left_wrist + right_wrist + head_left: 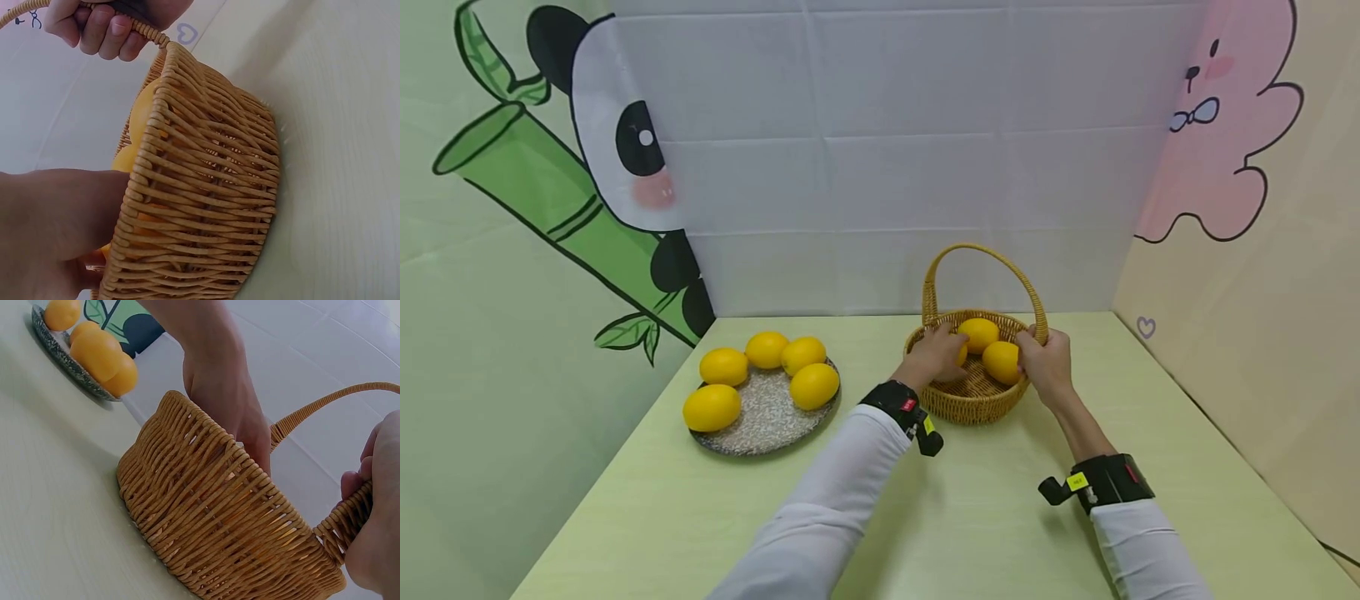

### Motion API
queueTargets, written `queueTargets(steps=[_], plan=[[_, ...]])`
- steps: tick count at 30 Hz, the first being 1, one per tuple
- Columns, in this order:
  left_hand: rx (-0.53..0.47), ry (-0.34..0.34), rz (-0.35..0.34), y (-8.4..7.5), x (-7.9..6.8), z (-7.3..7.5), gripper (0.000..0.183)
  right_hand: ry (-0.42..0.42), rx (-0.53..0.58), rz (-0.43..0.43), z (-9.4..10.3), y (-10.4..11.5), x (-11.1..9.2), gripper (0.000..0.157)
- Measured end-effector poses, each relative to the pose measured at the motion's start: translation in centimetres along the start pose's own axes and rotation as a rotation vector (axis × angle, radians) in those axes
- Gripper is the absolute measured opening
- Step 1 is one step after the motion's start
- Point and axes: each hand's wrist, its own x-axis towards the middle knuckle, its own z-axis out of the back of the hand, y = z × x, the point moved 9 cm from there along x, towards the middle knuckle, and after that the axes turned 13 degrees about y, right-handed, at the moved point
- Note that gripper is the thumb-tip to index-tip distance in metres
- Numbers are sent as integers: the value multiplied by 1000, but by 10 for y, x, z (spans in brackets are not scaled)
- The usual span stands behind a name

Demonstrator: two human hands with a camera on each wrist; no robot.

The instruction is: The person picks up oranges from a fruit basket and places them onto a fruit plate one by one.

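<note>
A wicker basket with a tall arched handle stands on the table, with yellow lemons inside. My left hand reaches over the basket's left rim, thumb and fingers around a lemon that it mostly covers. Two more lemons, one at the back and one at the right, lie beside it. With curled fingers my right hand grips the base of the handle on the right side. In the left wrist view, the basket wall hides the left fingertips.
On the left of the table, a round speckled grey plate carries several lemons around its rim. A pale curtain hangs behind the table, and a printed wall borders the right side.
</note>
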Motion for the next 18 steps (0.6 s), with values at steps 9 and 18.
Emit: queueTargets(steps=[9, 18], plan=[[-54, -22, -17, 2, 4, 2, 63, 0, -19, -1, 5, 1, 5, 35], [-35, -60, -28, 3, 11, 8, 62, 20, -17, 11, 10, 5, 13, 36]])
